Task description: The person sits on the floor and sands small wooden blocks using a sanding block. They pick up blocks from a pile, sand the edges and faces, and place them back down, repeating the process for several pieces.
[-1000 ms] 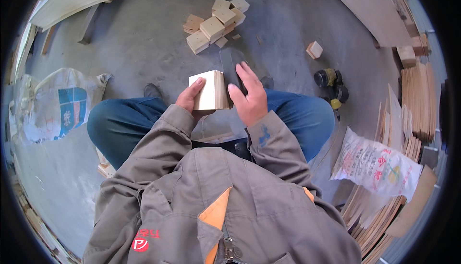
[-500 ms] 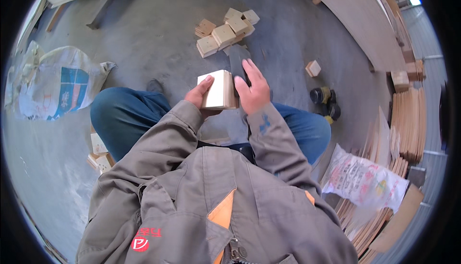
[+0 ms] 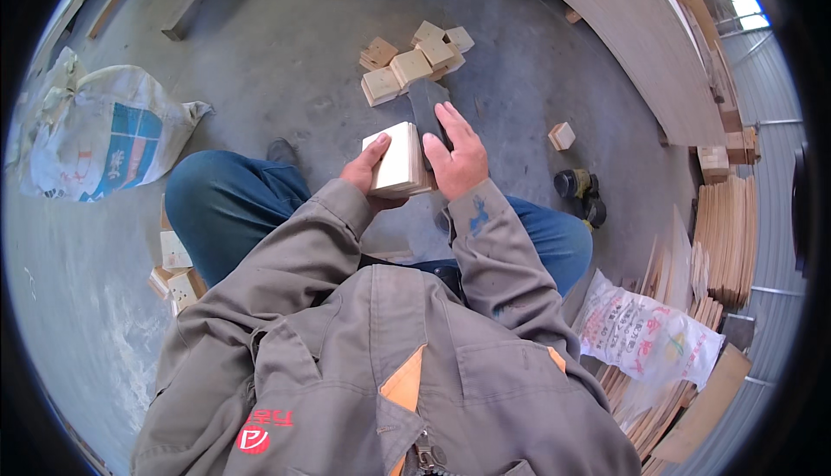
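A stack of square wooden pieces (image 3: pixel 394 159) sits in my left hand (image 3: pixel 370 167), with the thumb on its pale top face and the other fingers beneath. My right hand (image 3: pixel 460 152) grips a dark grey sanding strip (image 3: pixel 426 106) that runs up beyond the fingertips. Its flat side lies along the right edge of the stack, and my fingers wrap its outer side. What part of the strip is under my palm cannot be seen. Both hands are between my bent knees.
Several wooden blocks (image 3: pixel 410 67) lie ahead on the floor, and one block (image 3: pixel 562 136) is at the right. Close to my right knee stands a yellow-black power tool (image 3: pixel 578 187). Sacks (image 3: pixel 130 138) rest left and right (image 3: pixel 645 329); stacked boards (image 3: pixel 725 238) line the right side.
The stack has tilted slightly and shifted a little to the right in my left hand. My right hand keeps the strip against its edge. The whole view has turned slightly.
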Tool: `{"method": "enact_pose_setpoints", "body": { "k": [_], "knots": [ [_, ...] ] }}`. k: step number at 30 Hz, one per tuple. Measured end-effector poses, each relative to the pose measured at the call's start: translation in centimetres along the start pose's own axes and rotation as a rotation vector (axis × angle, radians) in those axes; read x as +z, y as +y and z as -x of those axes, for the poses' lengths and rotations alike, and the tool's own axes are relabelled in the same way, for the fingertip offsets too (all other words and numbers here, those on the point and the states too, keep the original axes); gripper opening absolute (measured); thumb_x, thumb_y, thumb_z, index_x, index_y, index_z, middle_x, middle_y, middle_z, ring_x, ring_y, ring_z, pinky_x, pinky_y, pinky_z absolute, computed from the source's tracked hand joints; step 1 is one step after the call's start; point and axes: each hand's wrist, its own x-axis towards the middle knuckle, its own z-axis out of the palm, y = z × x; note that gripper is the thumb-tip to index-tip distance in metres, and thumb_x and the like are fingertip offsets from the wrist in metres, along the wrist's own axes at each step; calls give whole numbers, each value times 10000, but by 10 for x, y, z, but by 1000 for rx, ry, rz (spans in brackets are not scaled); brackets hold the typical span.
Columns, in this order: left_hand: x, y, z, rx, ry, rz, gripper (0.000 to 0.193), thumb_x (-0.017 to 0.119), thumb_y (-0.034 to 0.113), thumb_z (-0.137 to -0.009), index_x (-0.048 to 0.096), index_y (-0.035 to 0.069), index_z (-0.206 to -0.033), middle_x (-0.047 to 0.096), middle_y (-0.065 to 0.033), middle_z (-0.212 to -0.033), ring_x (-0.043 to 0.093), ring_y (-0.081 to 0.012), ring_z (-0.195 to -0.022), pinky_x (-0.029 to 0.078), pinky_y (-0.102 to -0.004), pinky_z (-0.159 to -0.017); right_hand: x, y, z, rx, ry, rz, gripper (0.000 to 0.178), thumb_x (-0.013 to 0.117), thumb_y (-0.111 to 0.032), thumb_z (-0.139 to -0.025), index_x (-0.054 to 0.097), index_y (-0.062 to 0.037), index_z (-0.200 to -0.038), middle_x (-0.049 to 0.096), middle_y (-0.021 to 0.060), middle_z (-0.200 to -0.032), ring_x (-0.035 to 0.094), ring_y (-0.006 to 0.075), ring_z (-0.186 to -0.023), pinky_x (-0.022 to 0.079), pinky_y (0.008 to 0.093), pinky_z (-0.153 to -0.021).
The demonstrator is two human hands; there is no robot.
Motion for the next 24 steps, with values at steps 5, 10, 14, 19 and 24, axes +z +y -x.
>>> {"method": "enact_pose_setpoints", "body": {
  "k": [5, 10, 14, 19, 24],
  "knots": [
    [-10, 9, -12, 87, 33, 10, 535, 625, 631, -930, 635, 214, -1265, 717, -27, -1116, 672, -281, -962, 508, -554, -856, -19, -44, 46, -173, -37, -78, 526, 688, -145, -863, 605, 26, -1353, 567, 298, -1401, 600, 431, -1206, 454, 453, -1051],
    [-11, 8, -9, 57, 67, -63, 554, 586, 634, -952, 616, 204, -1300, 706, -43, -1143, 679, -272, -988, 526, -539, -852, -11, -36, 52, -154, -9, -125, 527, 695, -136, -848, 612, 30, -1341, 581, 290, -1389, 611, 428, -1190, 463, 456, -1039],
    [-3, -1, 0, -11, 67, -62, 554, 582, 644, -948, 612, 218, -1300, 706, -39, -1126, 681, -274, -971, 534, -514, -770, 9, 0, 9, -11, 14, -57, 495, 667, -142, -890, 609, 15, -1355, 591, 235, -1416, 585, 380, -1292, 444, 415, -1101],
    [-8, -4, -9, 13, 14, 4, 520, 574, 603, -976, 610, 220, -1327, 710, -49, -1144, 696, -292, -950, 547, -547, -812, 5, 1, 23, 11, 9, -114, 525, 680, -168, -875, 605, 21, -1359, 572, 280, -1409, 597, 413, -1237, 448, 446, -1074],
    [-30, 5, -31, 68, 101, -23, 595, 665, 627, -910, 625, 161, -1277, 709, -75, -1120, 685, -306, -954, 545, -567, -820, -16, -46, 66, -112, -50, -143, 545, 703, -139, -849, 600, 23, -1360, 570, 283, -1407, 608, 416, -1204, 457, 456, -1058]
  ]
}}
